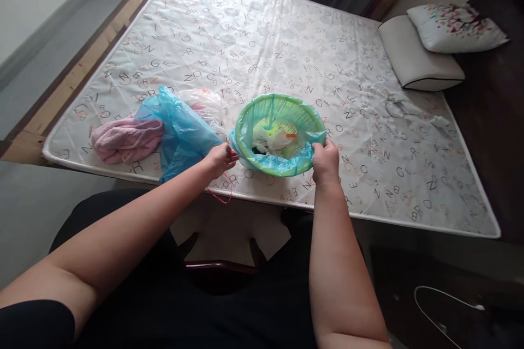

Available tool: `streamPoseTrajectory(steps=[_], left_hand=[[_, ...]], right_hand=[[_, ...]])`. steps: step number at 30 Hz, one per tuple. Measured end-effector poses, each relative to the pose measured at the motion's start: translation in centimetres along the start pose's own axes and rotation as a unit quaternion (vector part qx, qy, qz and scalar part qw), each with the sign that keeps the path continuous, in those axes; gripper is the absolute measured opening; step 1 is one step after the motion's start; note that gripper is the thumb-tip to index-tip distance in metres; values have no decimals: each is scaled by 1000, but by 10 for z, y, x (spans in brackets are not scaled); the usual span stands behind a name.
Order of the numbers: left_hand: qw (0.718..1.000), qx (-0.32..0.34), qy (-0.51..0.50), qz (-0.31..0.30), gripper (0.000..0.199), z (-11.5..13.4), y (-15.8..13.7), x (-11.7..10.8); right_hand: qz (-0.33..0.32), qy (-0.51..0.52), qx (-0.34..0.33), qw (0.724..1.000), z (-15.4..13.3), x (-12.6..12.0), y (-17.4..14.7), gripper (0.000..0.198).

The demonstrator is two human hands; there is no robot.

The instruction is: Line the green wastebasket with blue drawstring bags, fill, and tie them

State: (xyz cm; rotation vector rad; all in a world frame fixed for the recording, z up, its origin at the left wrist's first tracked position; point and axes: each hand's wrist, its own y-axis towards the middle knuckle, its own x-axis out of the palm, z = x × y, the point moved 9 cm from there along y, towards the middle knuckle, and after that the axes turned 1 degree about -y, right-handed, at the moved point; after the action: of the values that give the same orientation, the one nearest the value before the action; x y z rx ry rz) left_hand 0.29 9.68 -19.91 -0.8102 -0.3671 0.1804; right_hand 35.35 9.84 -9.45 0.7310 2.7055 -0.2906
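Observation:
A green mesh-sided plastic basket rests on the mattress, lined with a thin blue plastic bag folded over its rim. Crumpled white plastic and small orange and yellow-green bits lie inside it. My right hand grips the right rim, thumb over the liner. At the left side, my left hand is closed on the liner's edge, its fingertips partly hidden. A red string loop hangs just below that hand. Close to its left lies a loose blue plastic bag.
A rolled pink cloth and a whitish plastic bag lie left of the basket on the letter-patterned mattress. Two pillows sit at the far right. A dark wooden chair stands below the mattress edge, near a white cable.

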Motion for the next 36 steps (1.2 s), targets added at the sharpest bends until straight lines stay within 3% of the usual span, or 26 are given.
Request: streamPoseTrajectory(steps=[3, 5, 9, 12, 14, 17, 22, 29, 36], left_hand=[[998, 23, -53, 38, 20, 18, -5, -4], [994, 58, -89, 30, 19, 33, -13, 1], [980, 150, -119, -62, 19, 61, -40, 24], [973, 166, -101, -128, 17, 70, -59, 37], [972, 152, -87, -158, 22, 72, -67, 41], [970, 128, -77, -189, 44, 77, -74, 41], [966, 138, -82, -205, 66, 93, -79, 36], [959, 155, -98, -214, 56, 104, -85, 34], [960, 164, -84, -209, 55, 109, -96, 37]], right_hand=[[42, -26, -20, 999, -6, -10, -1, 21], [67, -37, -34, 996, -7, -14, -2, 20], [107, 9, -11, 994, 2, -14, -4, 38], [109, 53, 40, 992, 12, -7, -5, 46], [89, 85, 45, 991, 11, -2, -5, 46], [44, 146, 38, 988, 4, 5, -2, 44], [-35, 234, 81, 968, -3, 10, -2, 47], [-137, 224, 106, 959, -18, 14, -13, 39], [-222, 197, 72, 952, -37, 22, -26, 61]])
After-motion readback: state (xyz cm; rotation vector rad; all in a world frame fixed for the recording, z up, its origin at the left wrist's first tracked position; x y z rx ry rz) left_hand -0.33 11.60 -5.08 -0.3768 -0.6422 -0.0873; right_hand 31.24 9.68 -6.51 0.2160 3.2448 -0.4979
